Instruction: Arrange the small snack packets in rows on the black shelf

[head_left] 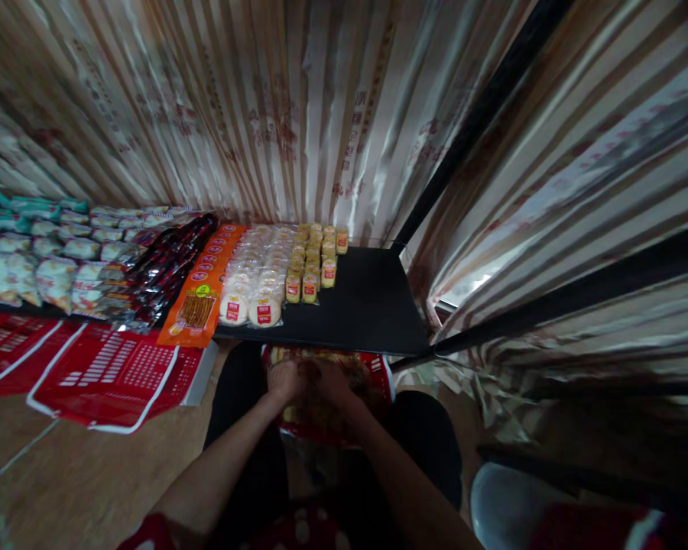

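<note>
Bare forearms [398, 473] stretched down from the bottom edge of the view into a red basket [381, 370], which sat between two dark-trousered knees [436, 439], just under the front edge of a black shelf. Yellowish packs [303, 416] lay in the basket, dim and blurred. Both hands were inside it, close together: the left hand [285, 379] and, just beside it, the right hand [328, 380]. Their fingers were lost in shadow, so how far open either one was, or whether it had hold of anything, could not be told. Above the basket, on the right part of the black shelf [372, 302], stood small yellow packets [309, 286] in rows. Next to them on the left were round pale packets [265, 309] with red labels, then an orange packet [192, 313], dark red packs [175, 263], and white packs [56, 283] with teal packs [31, 206] at the far left. Red perforated baskets [129, 363] with white handles sat below, on the tan floor [143, 466]. Behind everything hung striped, printed sheeting [321, 99], crossed at right by a black post [481, 107].
</note>
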A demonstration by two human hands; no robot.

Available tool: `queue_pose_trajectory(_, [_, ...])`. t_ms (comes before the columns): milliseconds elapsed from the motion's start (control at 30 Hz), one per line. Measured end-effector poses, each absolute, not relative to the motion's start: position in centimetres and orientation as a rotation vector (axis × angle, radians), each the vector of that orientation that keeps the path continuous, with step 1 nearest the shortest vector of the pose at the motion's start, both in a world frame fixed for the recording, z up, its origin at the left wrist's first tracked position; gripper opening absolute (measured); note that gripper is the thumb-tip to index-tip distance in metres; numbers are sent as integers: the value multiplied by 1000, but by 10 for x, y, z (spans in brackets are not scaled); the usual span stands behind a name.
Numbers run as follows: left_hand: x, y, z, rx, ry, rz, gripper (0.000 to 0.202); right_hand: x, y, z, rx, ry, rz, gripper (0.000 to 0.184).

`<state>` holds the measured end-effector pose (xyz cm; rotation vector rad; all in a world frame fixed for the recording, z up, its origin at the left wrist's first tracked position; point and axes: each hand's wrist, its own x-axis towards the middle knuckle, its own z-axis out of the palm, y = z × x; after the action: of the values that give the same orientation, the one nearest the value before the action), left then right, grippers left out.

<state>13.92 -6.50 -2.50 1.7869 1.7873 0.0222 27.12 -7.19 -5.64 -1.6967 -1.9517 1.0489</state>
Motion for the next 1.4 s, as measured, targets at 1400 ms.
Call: queue_pose_trajectory(1400, [286, 52, 43, 1574, 1425, 899, 39, 386, 78, 4, -1831, -1173, 591, 28])
